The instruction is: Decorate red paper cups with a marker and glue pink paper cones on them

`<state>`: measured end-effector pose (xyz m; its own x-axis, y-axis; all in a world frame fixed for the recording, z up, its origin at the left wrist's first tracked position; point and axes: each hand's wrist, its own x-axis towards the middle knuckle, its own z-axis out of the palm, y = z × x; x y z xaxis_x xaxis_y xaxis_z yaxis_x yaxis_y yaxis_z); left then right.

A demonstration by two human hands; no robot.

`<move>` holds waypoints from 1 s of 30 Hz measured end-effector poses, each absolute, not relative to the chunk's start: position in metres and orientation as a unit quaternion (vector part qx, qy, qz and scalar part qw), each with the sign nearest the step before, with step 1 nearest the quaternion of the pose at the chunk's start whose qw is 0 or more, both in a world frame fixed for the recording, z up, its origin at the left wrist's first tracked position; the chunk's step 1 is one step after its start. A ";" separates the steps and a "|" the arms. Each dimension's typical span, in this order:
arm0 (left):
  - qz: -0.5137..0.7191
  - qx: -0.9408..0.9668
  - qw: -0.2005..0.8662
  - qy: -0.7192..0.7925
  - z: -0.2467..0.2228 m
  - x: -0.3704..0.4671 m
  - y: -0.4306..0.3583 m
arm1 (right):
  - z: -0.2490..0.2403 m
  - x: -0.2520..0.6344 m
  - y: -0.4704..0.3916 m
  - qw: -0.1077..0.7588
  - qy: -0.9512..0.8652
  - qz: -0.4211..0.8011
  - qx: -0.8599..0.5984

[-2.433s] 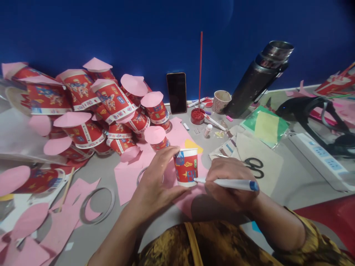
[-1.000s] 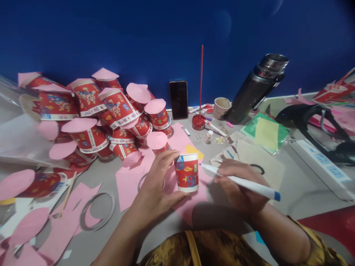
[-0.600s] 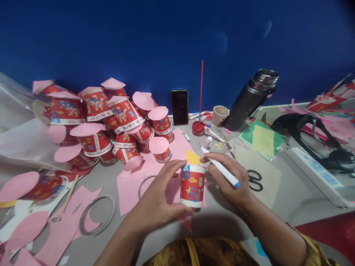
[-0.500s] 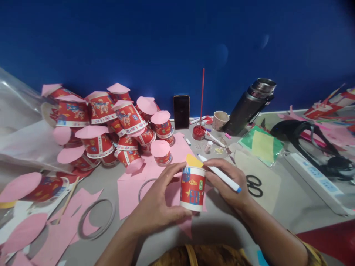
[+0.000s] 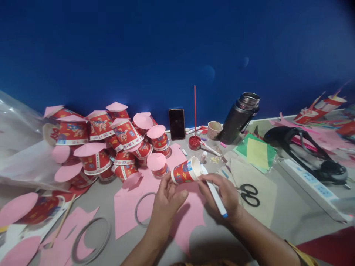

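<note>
A red and white paper cup lies tipped on its side in the air, its open rim turned to the right. My left hand is under its base end, with the thumb apart from the cup and the fingertips touching its lower side. At the rim, the fingers of my right hand pinch the cup's edge and also hold a white marker with a blue end. Pink paper lies beneath the hands. Black-handled scissors rest right of my right hand.
Stacked red cups with pink paper tops fill the left. Behind stand a phone, a red dish with a stick, a small cup and a dark flask. A power strip and tape rings lie at the sides.
The cup has gone from upright to tipped sideways, rim to the right. The left thumb has come off its base. The yellow piece at its rim is no longer visible. The view has shifted.
</note>
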<state>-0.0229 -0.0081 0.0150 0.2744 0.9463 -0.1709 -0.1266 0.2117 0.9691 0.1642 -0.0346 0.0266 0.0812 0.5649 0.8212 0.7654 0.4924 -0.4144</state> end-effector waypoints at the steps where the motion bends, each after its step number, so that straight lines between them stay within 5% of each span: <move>1: 0.430 0.458 0.643 0.438 0.016 -0.020 -0.008 | 0.026 0.162 -0.035 0.544 -0.680 -0.092 -0.482; 9: 0.481 0.387 0.637 0.461 0.028 -0.013 -0.007 | 0.031 0.152 -0.050 0.542 -0.754 -0.003 -0.371; 17: 0.410 0.694 0.347 0.480 0.023 -0.045 0.000 | 0.013 0.172 -0.038 0.554 -0.701 -0.019 -0.448; 20: 0.374 0.731 0.350 0.451 0.022 -0.051 0.005 | 0.010 0.175 -0.031 0.555 -0.696 -0.042 -0.454; 30: 0.319 0.810 0.313 0.380 0.020 -0.065 0.013 | 0.009 0.184 -0.027 0.548 -0.688 0.180 -0.441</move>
<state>-0.0652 0.0135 0.0196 0.5079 0.8150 0.2790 0.4159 -0.5156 0.7491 0.1838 -0.0271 0.0094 -0.0104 0.8035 0.5953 0.4089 0.5467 -0.7307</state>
